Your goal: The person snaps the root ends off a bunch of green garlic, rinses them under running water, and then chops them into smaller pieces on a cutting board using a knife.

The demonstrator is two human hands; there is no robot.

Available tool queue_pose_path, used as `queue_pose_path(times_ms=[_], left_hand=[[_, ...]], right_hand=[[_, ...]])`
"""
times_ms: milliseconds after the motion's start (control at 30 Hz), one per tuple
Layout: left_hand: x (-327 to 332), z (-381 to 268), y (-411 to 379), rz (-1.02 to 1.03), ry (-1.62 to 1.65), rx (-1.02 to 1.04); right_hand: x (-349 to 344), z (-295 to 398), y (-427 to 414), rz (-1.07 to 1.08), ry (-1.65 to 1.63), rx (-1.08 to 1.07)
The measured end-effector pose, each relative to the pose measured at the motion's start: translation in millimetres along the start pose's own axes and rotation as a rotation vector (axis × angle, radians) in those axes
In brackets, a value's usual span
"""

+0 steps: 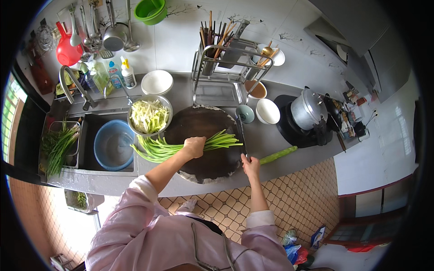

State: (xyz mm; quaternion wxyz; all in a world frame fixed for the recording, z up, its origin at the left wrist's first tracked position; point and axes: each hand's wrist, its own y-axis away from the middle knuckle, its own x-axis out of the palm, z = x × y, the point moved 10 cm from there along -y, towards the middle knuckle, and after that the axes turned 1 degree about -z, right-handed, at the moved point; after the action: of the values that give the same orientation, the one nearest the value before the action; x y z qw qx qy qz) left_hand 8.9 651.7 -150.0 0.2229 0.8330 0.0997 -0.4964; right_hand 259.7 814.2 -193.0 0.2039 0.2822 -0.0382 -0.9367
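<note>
My left hand (pixel 194 147) is closed around a bunch of long green stems (pixel 159 149), likely garlic shoots, lying across a round dark cutting board (pixel 206 169). At the board's right edge, my right hand (pixel 251 165) grips the handle of a kitchen knife (pixel 242 133), whose blade is seen almost edge-on and points away from me. Just right of that hand lies a long green vegetable (pixel 278 155). Behind the stems' left part stands a metal bowl heaped with pale green shredded vegetable (pixel 149 117).
A sink with a blue basin (pixel 113 145) and green onions (pixel 62 149) is at left. White bowls (pixel 157 82), a small green bowl (pixel 244 114) and a metal utensil rack (pixel 220 93) stand behind the board. A pressure cooker (pixel 307 110) sits on the stove at right.
</note>
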Motion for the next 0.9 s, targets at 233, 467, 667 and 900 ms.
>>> queue_pose_path(times_ms=[233,467,667,900], left_hand=[[40,-17,-38,-0.142,-0.230,-0.024],[32,-24,-26,-0.277,-0.163,0.079],[38,-21,-30,-0.310,-0.206,0.045],[43,-31,-37,-0.346,-0.195,0.034]], right_hand=[[-26,2,3,0.027,-0.141,0.151],[-6,-2,-17,-0.077,0.261,-0.201],[19,21,-8,0.006,0.358,-0.267],[40,47,-6,-0.072,0.554,-0.421]])
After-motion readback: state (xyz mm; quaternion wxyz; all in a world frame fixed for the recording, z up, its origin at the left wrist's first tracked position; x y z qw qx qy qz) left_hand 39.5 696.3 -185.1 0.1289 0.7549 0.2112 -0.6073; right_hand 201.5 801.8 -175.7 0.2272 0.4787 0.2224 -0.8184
